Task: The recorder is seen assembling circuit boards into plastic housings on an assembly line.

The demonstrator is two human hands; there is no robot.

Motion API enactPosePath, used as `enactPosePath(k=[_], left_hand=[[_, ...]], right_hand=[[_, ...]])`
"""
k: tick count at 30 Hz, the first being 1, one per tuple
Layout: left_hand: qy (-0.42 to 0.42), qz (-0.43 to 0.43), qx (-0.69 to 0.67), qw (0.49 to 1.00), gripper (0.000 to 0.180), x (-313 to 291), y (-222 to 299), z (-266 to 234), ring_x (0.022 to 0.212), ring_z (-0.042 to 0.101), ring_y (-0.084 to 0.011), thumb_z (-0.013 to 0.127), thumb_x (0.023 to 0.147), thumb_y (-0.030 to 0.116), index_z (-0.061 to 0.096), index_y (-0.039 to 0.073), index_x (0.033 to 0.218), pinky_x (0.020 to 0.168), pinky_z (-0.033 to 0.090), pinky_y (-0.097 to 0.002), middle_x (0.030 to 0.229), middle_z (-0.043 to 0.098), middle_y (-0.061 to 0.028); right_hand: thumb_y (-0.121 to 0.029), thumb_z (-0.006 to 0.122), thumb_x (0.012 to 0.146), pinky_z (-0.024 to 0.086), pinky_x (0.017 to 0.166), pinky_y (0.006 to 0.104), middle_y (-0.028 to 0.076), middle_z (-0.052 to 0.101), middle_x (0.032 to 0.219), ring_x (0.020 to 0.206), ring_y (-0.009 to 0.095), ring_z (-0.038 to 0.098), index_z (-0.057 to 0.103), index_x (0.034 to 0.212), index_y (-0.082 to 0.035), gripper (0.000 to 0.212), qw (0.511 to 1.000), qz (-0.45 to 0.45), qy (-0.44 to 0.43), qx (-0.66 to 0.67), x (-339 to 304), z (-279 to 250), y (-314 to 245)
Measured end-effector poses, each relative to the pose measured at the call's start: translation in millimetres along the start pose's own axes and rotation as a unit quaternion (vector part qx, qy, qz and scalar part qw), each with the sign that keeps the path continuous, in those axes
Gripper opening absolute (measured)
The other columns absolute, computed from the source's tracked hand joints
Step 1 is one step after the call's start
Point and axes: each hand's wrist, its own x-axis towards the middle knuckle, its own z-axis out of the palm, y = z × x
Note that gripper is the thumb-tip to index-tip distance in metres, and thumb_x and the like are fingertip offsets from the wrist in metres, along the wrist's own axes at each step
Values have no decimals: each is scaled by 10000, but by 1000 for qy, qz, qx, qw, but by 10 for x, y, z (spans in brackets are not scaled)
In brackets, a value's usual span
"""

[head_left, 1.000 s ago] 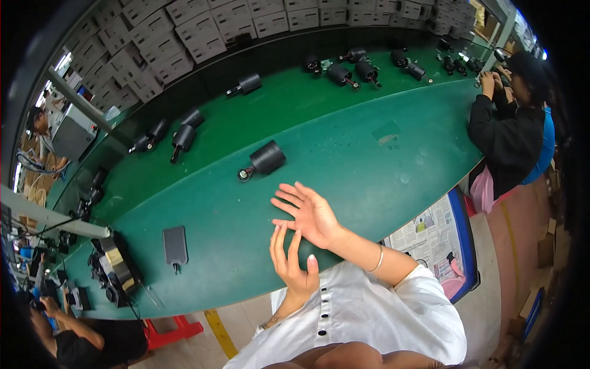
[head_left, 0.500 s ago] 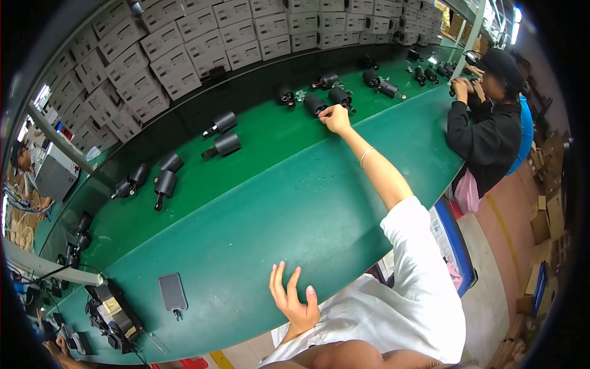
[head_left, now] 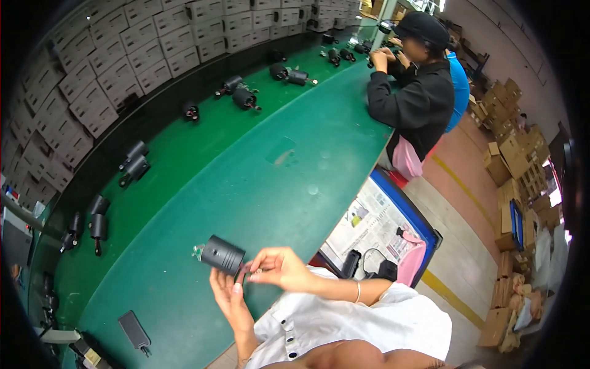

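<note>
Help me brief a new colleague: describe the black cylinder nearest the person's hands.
Find the long green table, then the white shirt at its edge. There, unlike similar cylinders on the strip beyond, the grooved black cylinder touches the left hand.

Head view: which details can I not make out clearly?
Head view:
Small part at the right hand: blurred, partly covered by fingers.
Underside of the black cylinder: turned away from camera.
Black device, lower left: cut off by the lower edge.
Dark item in the co-worker's hands: too small, partly covered.
</note>
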Motion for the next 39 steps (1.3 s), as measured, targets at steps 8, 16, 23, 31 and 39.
enactPosePath(k=[8,16,23,31,39], left_hand=[[66,-54,-32,996,582,-115,165,144,1020,558,-295,548,771,66,368,10,1322,914,436,-359,1209,497,-189],[-105,-144,-61,982,611,-110,209,130,871,597,-276,682,622,49,447,13,1184,829,473,-358,980,589,-173],[-179,-134,-73,972,624,-152,192,58,851,589,-258,708,586,32,453,6,1155,816,464,-356,963,596,-164],[-196,-150,-87,965,621,-203,254,20,839,587,-244,714,565,32,456,5,1130,810,460,-355,942,602,-149],[-213,-175,-173,946,602,-173,198,22,790,594,-244,720,558,52,469,13,1103,757,481,-342,900,613,-143]], right_hand=[[43,660,777,485,722,228,78,689,890,757,130,614,656,887,-2,118,977,-18,-69,-203,-337,53,-209],[-37,531,899,473,799,261,66,664,937,850,144,604,647,1018,-15,168,981,-97,59,-160,186,-286,-236],[-19,506,903,470,833,276,110,662,1033,946,198,617,604,1136,8,254,989,18,-141,-49,332,-311,-268],[14,574,831,473,789,254,154,656,972,862,167,615,619,1008,14,182,984,104,-122,74,272,-319,-121],[40,567,780,447,706,237,99,617,821,746,153,567,580,854,-3,86,984,87,-39,152,180,-147,106]])
